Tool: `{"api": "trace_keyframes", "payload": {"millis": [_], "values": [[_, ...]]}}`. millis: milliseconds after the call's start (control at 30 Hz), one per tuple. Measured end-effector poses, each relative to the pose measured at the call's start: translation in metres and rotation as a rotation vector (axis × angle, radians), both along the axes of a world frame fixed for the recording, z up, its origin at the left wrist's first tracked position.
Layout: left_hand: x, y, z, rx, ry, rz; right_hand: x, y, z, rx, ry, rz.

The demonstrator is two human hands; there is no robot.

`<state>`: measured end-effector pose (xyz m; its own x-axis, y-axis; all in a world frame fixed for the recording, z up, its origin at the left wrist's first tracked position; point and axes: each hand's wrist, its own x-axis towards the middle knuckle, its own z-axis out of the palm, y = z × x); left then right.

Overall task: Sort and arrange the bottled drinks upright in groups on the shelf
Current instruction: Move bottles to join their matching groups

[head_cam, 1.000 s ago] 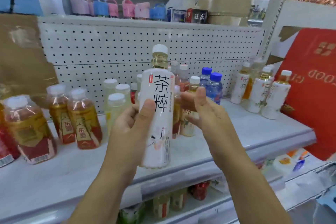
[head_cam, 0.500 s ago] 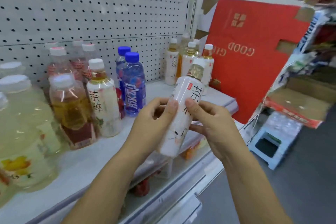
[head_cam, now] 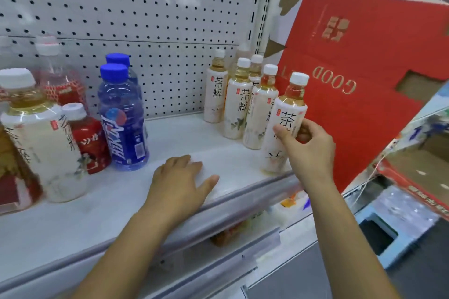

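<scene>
Right hand: grip closed round the middle of a white tea bottle, thumb on the label. The bottle stands nearly upright, its base on the shelf close to the front rail. Just behind and left of this bottle a cluster of like tea bottles stands upright, the nearest just beside it. On its right and behind it a red cardboard sheet leans, bounding that side. Well to its left stand two blue-capped bottles, a small red bottle and a large tea bottle. Between these and the held bottle lies bare shelf, where the left hand rests flat, grip wide, holding nothing. Pegboard closes the back.
</scene>
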<state>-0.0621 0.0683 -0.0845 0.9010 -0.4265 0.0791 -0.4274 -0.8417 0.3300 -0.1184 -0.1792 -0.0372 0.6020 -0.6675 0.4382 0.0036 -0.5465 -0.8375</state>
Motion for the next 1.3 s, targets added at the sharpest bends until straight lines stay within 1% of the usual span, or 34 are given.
{"api": "trace_keyframes", "payload": {"millis": [167, 300, 400, 467, 533, 633, 733, 833, 867, 967, 1033, 1200, 1300], "values": [[0.002, -0.001, 0.001, 0.022, 0.008, 0.032, 0.023, -0.019, -0.007, 0.026, 0.010, 0.060], [0.002, -0.013, 0.007, 0.095, -0.030, 0.084, 0.031, -0.019, -0.011, 0.046, 0.005, 0.099], [0.006, -0.023, 0.014, 0.141, -0.055, 0.123, 0.027, -0.021, -0.004, 0.038, 0.036, 0.157], [0.013, -0.030, 0.022, 0.168, -0.056, 0.148, 0.022, -0.026, 0.010, 0.045, 0.023, 0.175], [0.025, -0.037, 0.032, 0.183, -0.025, 0.177, 0.020, -0.033, 0.032, 0.057, -0.038, 0.170], [0.048, -0.049, 0.049, 0.106, 0.017, 0.199, 0.033, -0.050, 0.073, 0.093, -0.096, 0.231], [0.073, -0.063, 0.055, 0.102, -0.004, 0.194, 0.059, -0.064, 0.113, 0.007, 0.008, 0.298], [0.094, -0.071, 0.047, 0.173, 0.063, 0.217, 0.097, -0.070, 0.143, -0.138, 0.169, 0.368], [0.099, -0.071, 0.041, 0.204, 0.060, 0.220, 0.113, -0.071, 0.150, -0.182, 0.218, 0.388], [0.112, -0.069, 0.031, 0.286, -0.047, 0.204, 0.160, -0.071, 0.165, -0.278, 0.379, 0.436], [0.117, -0.065, 0.031, 0.279, -0.064, 0.205, 0.185, -0.066, 0.171, -0.305, 0.469, 0.449], [0.118, -0.060, 0.026, 0.182, -0.034, 0.234, 0.235, -0.056, 0.167, -0.332, 0.538, 0.469], [0.115, -0.063, 0.026, 0.200, -0.035, 0.238, 0.247, -0.052, 0.163, -0.364, 0.552, 0.463]]}}
